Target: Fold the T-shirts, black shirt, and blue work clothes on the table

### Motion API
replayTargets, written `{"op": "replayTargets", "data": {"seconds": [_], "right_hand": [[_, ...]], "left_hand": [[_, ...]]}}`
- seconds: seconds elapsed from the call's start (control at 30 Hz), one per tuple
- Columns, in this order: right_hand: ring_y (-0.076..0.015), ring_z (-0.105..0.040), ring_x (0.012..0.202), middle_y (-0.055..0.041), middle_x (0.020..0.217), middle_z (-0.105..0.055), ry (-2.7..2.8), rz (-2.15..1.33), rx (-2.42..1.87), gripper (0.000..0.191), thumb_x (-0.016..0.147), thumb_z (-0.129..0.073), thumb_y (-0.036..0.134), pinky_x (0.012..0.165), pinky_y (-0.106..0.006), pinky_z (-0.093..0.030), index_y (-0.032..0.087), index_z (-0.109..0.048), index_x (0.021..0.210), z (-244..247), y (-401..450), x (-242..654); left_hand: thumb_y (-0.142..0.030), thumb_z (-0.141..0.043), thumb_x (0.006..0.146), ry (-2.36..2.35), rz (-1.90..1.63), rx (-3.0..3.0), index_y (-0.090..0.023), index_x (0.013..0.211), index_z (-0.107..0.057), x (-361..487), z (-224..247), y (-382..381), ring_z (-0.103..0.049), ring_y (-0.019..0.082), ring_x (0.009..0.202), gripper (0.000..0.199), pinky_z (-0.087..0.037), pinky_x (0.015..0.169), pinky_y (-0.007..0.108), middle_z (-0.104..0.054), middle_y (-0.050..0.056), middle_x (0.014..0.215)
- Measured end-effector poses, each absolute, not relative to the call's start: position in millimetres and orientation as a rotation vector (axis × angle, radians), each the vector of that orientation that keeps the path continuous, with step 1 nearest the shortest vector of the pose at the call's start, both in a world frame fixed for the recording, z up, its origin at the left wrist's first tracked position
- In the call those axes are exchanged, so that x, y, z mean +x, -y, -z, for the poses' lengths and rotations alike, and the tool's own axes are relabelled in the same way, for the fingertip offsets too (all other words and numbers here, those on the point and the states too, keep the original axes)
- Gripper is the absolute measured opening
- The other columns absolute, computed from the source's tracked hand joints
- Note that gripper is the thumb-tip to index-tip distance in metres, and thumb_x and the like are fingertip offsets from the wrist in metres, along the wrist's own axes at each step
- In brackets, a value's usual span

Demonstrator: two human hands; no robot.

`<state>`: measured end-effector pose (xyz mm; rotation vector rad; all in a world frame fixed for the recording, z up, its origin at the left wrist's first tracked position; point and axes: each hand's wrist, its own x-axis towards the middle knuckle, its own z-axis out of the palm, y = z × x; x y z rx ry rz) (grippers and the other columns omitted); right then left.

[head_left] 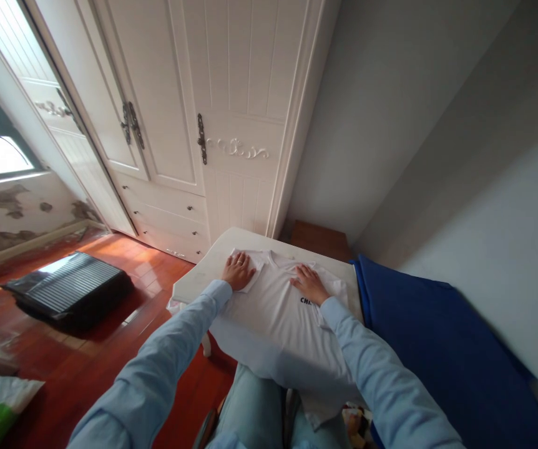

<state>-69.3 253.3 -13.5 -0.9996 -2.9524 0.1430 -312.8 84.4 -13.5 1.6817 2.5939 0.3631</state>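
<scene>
A white T-shirt (273,312) with dark lettering on its chest lies spread over a small white table (245,238), its lower part hanging off the near edge towards my legs. My left hand (239,271) rests flat on the shirt near its left sleeve, fingers stretched out. On the right side of the chest, just above the lettering, my right hand (310,284) lies with its fingers spread. Both palms press on the cloth and neither hand grips it. The right hand and wrist hide part of the lettering.
A white wardrobe (245,81) stands behind the table. To the right lies a large blue cover (428,337) along the wall. A brown wooden box (320,238) sits in the back corner. On the red floor at left is a black suitcase (70,290), with a plastic bag (4,402) nearer me.
</scene>
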Motion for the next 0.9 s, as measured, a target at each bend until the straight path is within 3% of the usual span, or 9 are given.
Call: {"op": "replayTargets", "data": {"seconds": [0.17, 0.3, 0.43, 0.57, 0.63, 0.7, 0.73, 0.8, 0.9], "right_hand": [[-0.0264, -0.03, 0.152, -0.0155, 0.163, -0.037, 2.942, -0.081, -1.003, 0.059, 0.105, -0.036, 0.046, 0.123, -0.047, -0.026, 0.015, -0.041, 0.155, 14.8, -274.7, -74.1], [-0.0269, -0.03, 0.152, -0.0163, 0.163, -0.035, 2.901, -0.061, -1.019, 0.059, 0.105, -0.036, 0.044, 0.123, -0.047, -0.025, 0.014, -0.04, 0.155, 17.4, -281.0, -74.9], [-0.0281, -0.033, 0.15, -0.0182, 0.161, -0.039, 2.908, -0.04, -1.009, 0.055, 0.105, -0.038, 0.04, 0.121, -0.049, -0.027, 0.014, -0.044, 0.153, 10.3, -275.5, -77.6], [-0.0302, -0.035, 0.149, -0.0219, 0.157, -0.043, 2.77, -0.047, -0.943, 0.051, 0.103, -0.042, 0.032, 0.123, -0.052, -0.024, 0.007, -0.05, 0.146, -7.5, -246.9, -84.2], [-0.029, -0.039, 0.147, -0.0208, 0.154, -0.049, 2.676, -0.216, -0.812, 0.049, 0.102, -0.04, 0.031, 0.123, -0.05, -0.025, 0.008, -0.053, 0.144, -18.4, -218.4, -81.7], [-0.0274, -0.049, 0.14, -0.0183, 0.147, -0.057, 2.613, -0.513, -0.647, 0.047, 0.102, -0.041, 0.036, 0.121, -0.048, -0.031, 0.012, -0.059, 0.139, -29.1, -180.7, -69.8], [-0.0263, -0.054, 0.135, -0.0166, 0.141, -0.062, 2.589, -0.7, -0.554, 0.045, 0.102, -0.042, 0.038, 0.119, -0.046, -0.035, 0.015, -0.063, 0.135, -33.5, -159.6, -59.9], [-0.0233, -0.063, 0.124, -0.0127, 0.13, -0.07, 2.534, -1.152, -0.349, 0.039, 0.101, -0.044, 0.04, 0.111, -0.041, -0.045, 0.019, -0.07, 0.12, -37.1, -116.5, -33.4], [-0.0203, -0.074, 0.093, -0.009, 0.099, -0.079, 2.467, -1.846, -0.17, 0.031, 0.096, -0.052, 0.039, 0.088, -0.034, -0.056, 0.019, -0.073, 0.088, -20.0, -62.0, 15.4]], "left_hand": [[-0.049, -0.035, 0.101, -2.6, -0.43, 1.641, -0.012, 0.153, -0.042, -314.1, 12.2, -113.4, -0.025, 0.033, 0.153, 0.065, -0.015, 0.124, 0.053, -0.033, 0.021, 0.163], [-0.051, -0.043, 0.099, -2.555, -0.539, 1.65, -0.017, 0.147, -0.05, -317.5, 8.2, -126.2, -0.029, 0.029, 0.152, 0.058, -0.017, 0.124, 0.05, -0.039, 0.016, 0.161], [-0.043, -0.044, 0.102, -2.506, -0.712, 1.643, -0.023, 0.128, -0.066, -328.2, -8.2, -122.4, -0.043, 0.023, 0.145, 0.04, -0.03, 0.12, 0.044, -0.056, 0.01, 0.149], [-0.032, -0.035, 0.104, -2.601, -1.033, 1.528, -0.019, 0.128, -0.065, -320.6, -35.1, -84.2, -0.045, 0.022, 0.143, 0.04, -0.038, 0.116, 0.039, -0.056, 0.012, 0.147], [-0.031, -0.032, 0.105, -2.616, -1.544, 1.415, -0.019, 0.124, -0.066, -298.5, -43.0, -50.9, -0.053, 0.022, 0.134, 0.041, -0.043, 0.112, 0.039, -0.062, 0.013, 0.139], [-0.034, -0.037, 0.104, -2.5, -2.249, 1.15, -0.02, 0.114, -0.067, -266.1, -40.8, -13.8, -0.065, 0.022, 0.114, 0.034, -0.052, 0.099, 0.039, -0.07, 0.011, 0.119], [-0.034, -0.039, 0.103, -2.451, -2.436, 1.01, -0.021, 0.108, -0.067, -248.5, -35.0, 4.4, -0.067, 0.021, 0.106, 0.031, -0.054, 0.093, 0.039, -0.071, 0.009, 0.11], [-0.034, -0.044, 0.1, -2.409, -2.589, 0.82, -0.021, 0.095, -0.066, -216.2, -14.3, 37.2, -0.068, 0.021, 0.093, 0.025, -0.055, 0.085, 0.037, -0.07, 0.005, 0.093], [-0.036, -0.048, 0.095, -2.467, -2.444, 0.612, -0.023, 0.09, -0.065, -186.4, 33.1, 73.9, -0.067, 0.022, 0.088, 0.022, -0.056, 0.083, 0.039, -0.069, 0.004, 0.089]]}}
